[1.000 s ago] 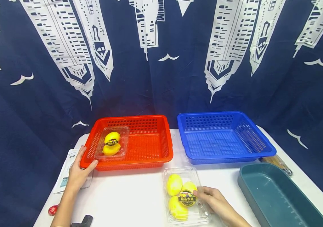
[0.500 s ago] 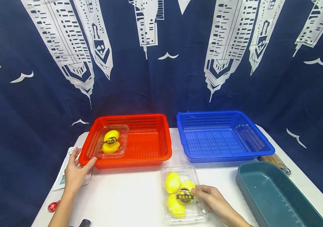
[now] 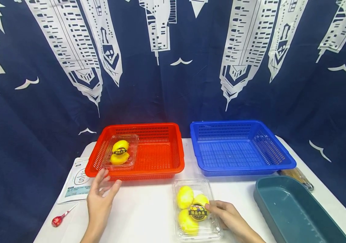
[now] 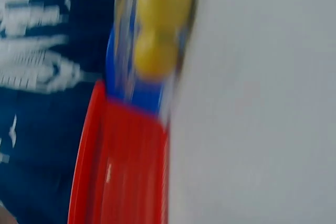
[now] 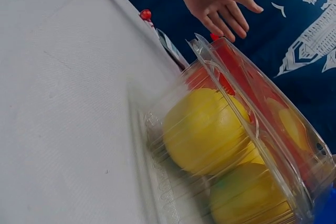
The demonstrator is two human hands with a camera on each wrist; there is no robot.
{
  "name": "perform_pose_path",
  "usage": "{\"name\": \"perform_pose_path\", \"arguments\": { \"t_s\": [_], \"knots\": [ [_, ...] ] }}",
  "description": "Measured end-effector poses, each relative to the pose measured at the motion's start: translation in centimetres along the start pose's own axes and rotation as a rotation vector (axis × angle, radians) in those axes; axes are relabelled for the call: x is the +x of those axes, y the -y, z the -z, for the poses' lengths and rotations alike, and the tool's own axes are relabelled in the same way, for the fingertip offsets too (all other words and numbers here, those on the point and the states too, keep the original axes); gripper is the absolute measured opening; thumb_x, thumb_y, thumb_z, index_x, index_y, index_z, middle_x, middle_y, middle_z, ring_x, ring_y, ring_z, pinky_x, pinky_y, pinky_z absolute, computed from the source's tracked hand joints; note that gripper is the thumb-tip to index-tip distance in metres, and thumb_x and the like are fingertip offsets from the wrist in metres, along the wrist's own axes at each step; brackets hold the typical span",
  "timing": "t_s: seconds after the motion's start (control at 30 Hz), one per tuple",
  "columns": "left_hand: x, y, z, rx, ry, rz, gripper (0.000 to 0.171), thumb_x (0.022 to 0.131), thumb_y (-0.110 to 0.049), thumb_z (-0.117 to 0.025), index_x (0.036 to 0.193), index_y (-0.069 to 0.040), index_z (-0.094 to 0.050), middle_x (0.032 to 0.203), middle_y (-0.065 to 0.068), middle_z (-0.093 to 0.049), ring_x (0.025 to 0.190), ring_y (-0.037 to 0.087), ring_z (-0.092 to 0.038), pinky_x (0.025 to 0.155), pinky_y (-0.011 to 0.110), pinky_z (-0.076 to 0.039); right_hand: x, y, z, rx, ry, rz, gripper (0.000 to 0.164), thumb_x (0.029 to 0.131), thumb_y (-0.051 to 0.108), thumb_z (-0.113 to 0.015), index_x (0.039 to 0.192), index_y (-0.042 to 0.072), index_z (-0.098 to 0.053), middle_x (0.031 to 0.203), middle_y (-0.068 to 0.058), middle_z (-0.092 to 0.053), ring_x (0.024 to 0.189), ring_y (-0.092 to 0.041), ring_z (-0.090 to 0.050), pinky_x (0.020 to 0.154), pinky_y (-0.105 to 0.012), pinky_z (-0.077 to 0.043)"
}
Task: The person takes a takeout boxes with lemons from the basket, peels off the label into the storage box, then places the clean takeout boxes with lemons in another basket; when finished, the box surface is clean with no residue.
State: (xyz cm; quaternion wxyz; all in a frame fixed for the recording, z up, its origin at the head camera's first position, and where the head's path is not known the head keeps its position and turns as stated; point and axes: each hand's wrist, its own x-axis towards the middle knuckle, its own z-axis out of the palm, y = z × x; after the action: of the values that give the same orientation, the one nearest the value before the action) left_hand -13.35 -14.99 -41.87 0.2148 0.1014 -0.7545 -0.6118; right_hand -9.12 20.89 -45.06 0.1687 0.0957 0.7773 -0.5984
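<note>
My right hand (image 3: 229, 216) grips the right side of a clear plastic clamshell box of lemons (image 3: 195, 209), its thumb on the lid by the black label. Three lemons show inside, and the right wrist view has the clamshell box (image 5: 207, 129) close up. My left hand (image 3: 98, 199) is in the air in front of the red basket (image 3: 157, 155), fingers apart and holding nothing. Inside that basket, at its left, lies another clear clamshell box (image 3: 119, 152) with two lemons. The left wrist view is blurred.
A blue basket (image 3: 227, 152) stands at the back right. In front of it is a dark green tray (image 3: 282, 206), with a wooden-looking packaged item (image 3: 295, 175) beside it. At left lie a printed white packet (image 3: 76, 182) and a red lollipop (image 3: 57, 221).
My left hand has let go of the red basket's front left corner and moved right and toward me. The right hand and its clamshell box have barely moved.
</note>
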Motion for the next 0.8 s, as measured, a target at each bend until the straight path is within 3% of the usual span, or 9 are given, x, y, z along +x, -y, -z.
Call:
{"name": "perform_pose_path", "arguments": {
  "t_s": [0.1,0.2,0.33,0.4,0.43,0.53,0.63,0.8],
  "knots": [
    [-2.3,-0.4,-1.6,-0.057,0.115,0.071,0.065,0.086,-0.012,-0.074,0.143,-0.01,-0.045,0.14,0.009,-0.054,0.108,-0.006,-0.052,0.089,0.007,-0.046,0.1,0.1,0.0,-0.011,-0.005,-0.011,0.066,0.09,0.039,-0.063,0.129,-0.014,-0.051,0.098,-0.002,-0.061,0.081,-0.012,-0.048,0.065,-0.02,-0.044],
    [-4.3,-0.4,-3.4,-0.089,0.21,0.144,0.065,0.086,-0.015,-0.074,0.144,-0.009,-0.044,0.142,0.011,-0.052,0.113,-0.002,-0.053,0.094,0.011,-0.047,0.2,0.0,0.0,-0.014,0.004,-0.015,0.067,0.091,0.039,-0.063,0.129,-0.014,-0.051,0.088,0.0,-0.06,0.076,-0.011,-0.048,0.062,-0.02,-0.044],
    [-6.8,0.7,-6.2,-0.132,0.298,0.179,0.063,0.088,-0.016,-0.072,0.143,-0.005,-0.044,0.143,0.015,-0.051,0.123,0.018,-0.055,0.098,0.021,-0.05,0.4,-0.2,0.2,-0.015,0.016,-0.017,0.066,0.092,0.038,-0.061,0.13,-0.014,-0.05,0.095,-0.004,-0.065,0.086,-0.013,-0.057,0.071,-0.03,-0.056],
    [-7.8,1.4,-7.4,-0.152,0.368,0.175,0.063,0.089,-0.018,-0.07,0.144,-0.003,-0.043,0.145,0.019,-0.048,0.126,0.03,-0.053,0.1,0.03,-0.051,0.4,-0.3,0.2,-0.024,0.007,-0.016,0.065,0.093,0.038,-0.06,0.129,-0.015,-0.05,0.116,-0.011,-0.066,0.107,-0.019,-0.057,0.085,-0.041,-0.057],
    [-8.2,1.9,-7.9,-0.177,0.421,0.174,0.064,0.09,-0.019,-0.068,0.145,-0.001,-0.04,0.147,0.021,-0.045,0.128,0.035,-0.051,0.102,0.035,-0.051,0.4,-0.3,0.2,-0.026,0.002,-0.02,0.064,0.093,0.038,-0.06,0.129,-0.015,-0.051,0.117,-0.012,-0.065,0.108,-0.02,-0.057,0.085,-0.042,-0.057],
    [-8.9,2.9,-9.1,-0.248,0.603,0.189,0.071,0.092,-0.022,-0.063,0.149,0.004,-0.029,0.152,0.029,-0.033,0.134,0.046,-0.042,0.106,0.049,-0.047,0.5,-0.4,0.1,-0.031,-0.008,-0.024,0.064,0.093,0.038,-0.06,0.129,-0.015,-0.052,0.117,-0.011,-0.065,0.107,-0.02,-0.056,0.085,-0.04,-0.056],
    [-9.0,3.8,-9.8,-0.309,0.755,0.251,0.076,0.095,-0.03,-0.055,0.152,0.005,-0.018,0.157,0.031,-0.02,0.141,0.05,-0.029,0.112,0.055,-0.038,0.5,-0.4,0.1,-0.027,-0.005,-0.02,0.064,0.093,0.038,-0.06,0.129,-0.015,-0.051,0.117,-0.011,-0.066,0.106,-0.019,-0.056,0.085,-0.039,-0.055],
    [-9.0,4.5,-10.4,-0.381,0.835,0.272,0.078,0.097,-0.033,-0.049,0.153,0.007,-0.011,0.159,0.031,-0.012,0.147,0.048,-0.015,0.118,0.056,-0.024,0.3,-0.4,0.1,-0.002,0.02,-0.017,0.069,0.094,0.04,-0.058,0.131,-0.017,-0.048,0.124,-0.019,-0.063,0.115,-0.028,-0.058,0.091,-0.051,-0.055]
  ]
}}
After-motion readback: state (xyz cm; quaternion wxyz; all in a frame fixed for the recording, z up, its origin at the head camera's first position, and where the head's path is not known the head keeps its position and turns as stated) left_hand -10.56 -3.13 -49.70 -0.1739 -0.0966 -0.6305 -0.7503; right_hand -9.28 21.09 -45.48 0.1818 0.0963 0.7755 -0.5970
